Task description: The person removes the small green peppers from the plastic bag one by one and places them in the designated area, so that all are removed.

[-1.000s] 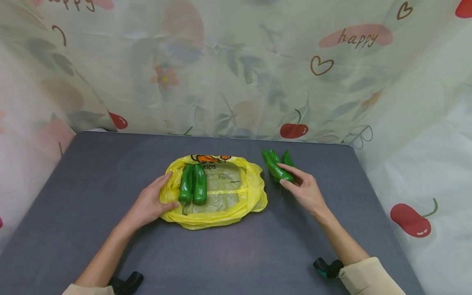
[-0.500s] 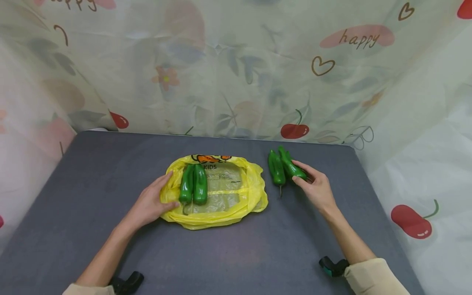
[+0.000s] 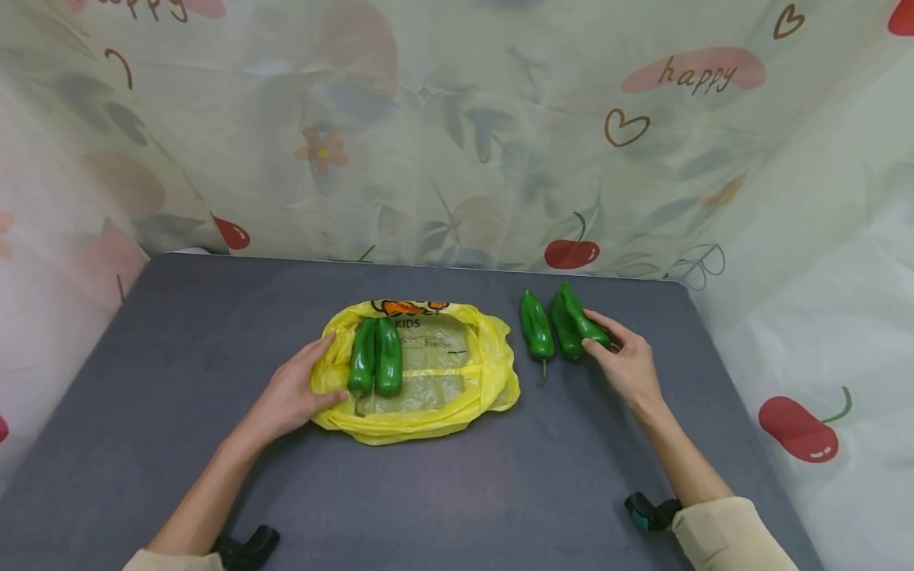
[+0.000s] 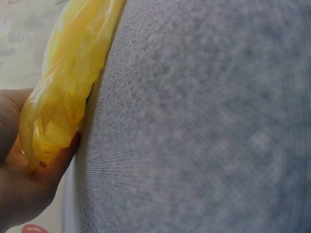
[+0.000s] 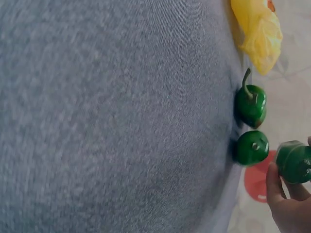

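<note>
A yellow plastic bag [image 3: 493, 357] lies on the table with its mouth wide, and two long green peppers [image 3: 362, 357] sit side by side in its left part. My left hand [image 3: 293, 388] holds the bag's left rim between thumb and fingers; the left wrist view shows the crumpled yellow plastic [image 4: 73, 92] within that hand. At right, my right hand [image 3: 630, 365] pinches a green pepper [image 3: 585, 323], which the right wrist view shows raised off the table. Two other green peppers lie between it and the bag, one nearer the bag [image 3: 537, 327] and one [image 3: 566, 331] partly behind the held pepper.
The grey table [image 3: 443, 500] has its far edge just beyond the peppers. A patterned curtain [image 3: 443, 159] hangs behind it and at both sides. Black devices [image 3: 651, 511] are worn near both wrists.
My right hand has moved to the right with the pepper, away from the other two, which now show more fully. The left hand and the bag stay in place.
</note>
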A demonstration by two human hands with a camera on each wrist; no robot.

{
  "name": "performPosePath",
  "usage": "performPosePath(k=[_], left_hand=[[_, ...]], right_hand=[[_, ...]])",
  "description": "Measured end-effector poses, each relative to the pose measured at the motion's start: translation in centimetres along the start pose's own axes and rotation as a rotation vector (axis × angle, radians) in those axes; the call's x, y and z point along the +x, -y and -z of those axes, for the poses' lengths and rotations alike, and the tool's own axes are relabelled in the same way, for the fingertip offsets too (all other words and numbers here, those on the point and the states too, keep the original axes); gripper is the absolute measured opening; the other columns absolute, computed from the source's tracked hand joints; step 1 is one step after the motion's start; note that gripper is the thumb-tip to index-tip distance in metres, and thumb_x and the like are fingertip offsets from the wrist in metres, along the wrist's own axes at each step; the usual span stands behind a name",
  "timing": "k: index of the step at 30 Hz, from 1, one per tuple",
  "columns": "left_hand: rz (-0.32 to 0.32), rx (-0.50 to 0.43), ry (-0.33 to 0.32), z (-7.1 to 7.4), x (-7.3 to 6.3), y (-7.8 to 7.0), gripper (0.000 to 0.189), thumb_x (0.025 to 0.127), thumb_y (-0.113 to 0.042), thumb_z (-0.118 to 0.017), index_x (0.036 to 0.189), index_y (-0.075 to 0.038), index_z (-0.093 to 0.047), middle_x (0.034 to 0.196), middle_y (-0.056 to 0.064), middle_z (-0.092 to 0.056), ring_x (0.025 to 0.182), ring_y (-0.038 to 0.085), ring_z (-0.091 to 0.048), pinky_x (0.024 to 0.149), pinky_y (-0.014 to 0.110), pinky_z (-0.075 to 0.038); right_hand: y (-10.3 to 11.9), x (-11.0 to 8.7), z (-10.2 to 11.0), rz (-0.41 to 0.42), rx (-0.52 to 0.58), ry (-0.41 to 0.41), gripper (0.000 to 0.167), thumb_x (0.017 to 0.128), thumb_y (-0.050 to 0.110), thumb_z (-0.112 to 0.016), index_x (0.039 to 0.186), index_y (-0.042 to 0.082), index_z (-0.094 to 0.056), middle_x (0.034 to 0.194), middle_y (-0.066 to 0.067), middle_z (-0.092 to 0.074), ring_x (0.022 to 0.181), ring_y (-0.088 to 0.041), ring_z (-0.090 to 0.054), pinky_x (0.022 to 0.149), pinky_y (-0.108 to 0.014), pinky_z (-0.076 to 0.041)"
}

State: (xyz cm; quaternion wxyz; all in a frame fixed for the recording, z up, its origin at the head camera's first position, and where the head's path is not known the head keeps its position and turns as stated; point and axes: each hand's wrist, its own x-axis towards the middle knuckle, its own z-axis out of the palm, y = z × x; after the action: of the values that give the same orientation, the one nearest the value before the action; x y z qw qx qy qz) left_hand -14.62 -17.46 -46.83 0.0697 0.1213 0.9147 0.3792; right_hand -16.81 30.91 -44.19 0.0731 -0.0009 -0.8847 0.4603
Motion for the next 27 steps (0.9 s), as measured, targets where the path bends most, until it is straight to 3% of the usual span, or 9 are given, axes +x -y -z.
performPosePath(k=[11,19,23,27], left_hand=[[0.005,-0.007,0.002,0.0,0.0,0.1,0.093,0.083,-0.018,-0.08,0.157,-0.001,-0.025,0.154,0.031,-0.029,0.139,0.05,-0.029,0.108,0.065,-0.028],[0.011,-0.007,0.003,0.0,-0.1,0.0,0.093,0.084,-0.018,-0.08,0.157,-0.001,-0.025,0.154,0.031,-0.029,0.14,0.05,-0.029,0.108,0.065,-0.028],[0.013,-0.013,0.003,0.0,-0.1,0.0,0.093,0.084,-0.019,-0.08,0.157,-0.002,-0.025,0.155,0.031,-0.028,0.14,0.05,-0.028,0.108,0.065,-0.027],[0.012,-0.014,0.002,-0.1,0.0,0.1,0.093,0.084,-0.02,-0.08,0.157,-0.002,-0.025,0.155,0.031,-0.029,0.14,0.05,-0.028,0.108,0.065,-0.028]], right_hand=[[-1.3,0.5,0.4,0.001,-0.129,-0.035,0.045,0.095,0.017,-0.067,0.139,0.015,-0.06,0.136,-0.018,-0.059,0.109,-0.03,-0.061,0.074,-0.013,-0.043],[-2.4,1.3,0.3,-0.011,-0.158,-0.011,0.046,0.094,0.017,-0.07,0.139,0.013,-0.061,0.14,-0.014,-0.057,0.118,-0.032,-0.059,0.079,-0.012,-0.044],[-3.0,1.6,0.2,-0.002,-0.186,-0.004,0.046,0.093,0.016,-0.071,0.138,0.012,-0.061,0.142,-0.014,-0.056,0.123,-0.033,-0.057,0.089,-0.031,-0.049],[-3.4,2.1,0.1,0.011,-0.204,-0.006,0.046,0.091,0.012,-0.072,0.136,0.009,-0.062,0.141,-0.017,-0.056,0.125,-0.037,-0.054,0.095,-0.049,-0.047]])
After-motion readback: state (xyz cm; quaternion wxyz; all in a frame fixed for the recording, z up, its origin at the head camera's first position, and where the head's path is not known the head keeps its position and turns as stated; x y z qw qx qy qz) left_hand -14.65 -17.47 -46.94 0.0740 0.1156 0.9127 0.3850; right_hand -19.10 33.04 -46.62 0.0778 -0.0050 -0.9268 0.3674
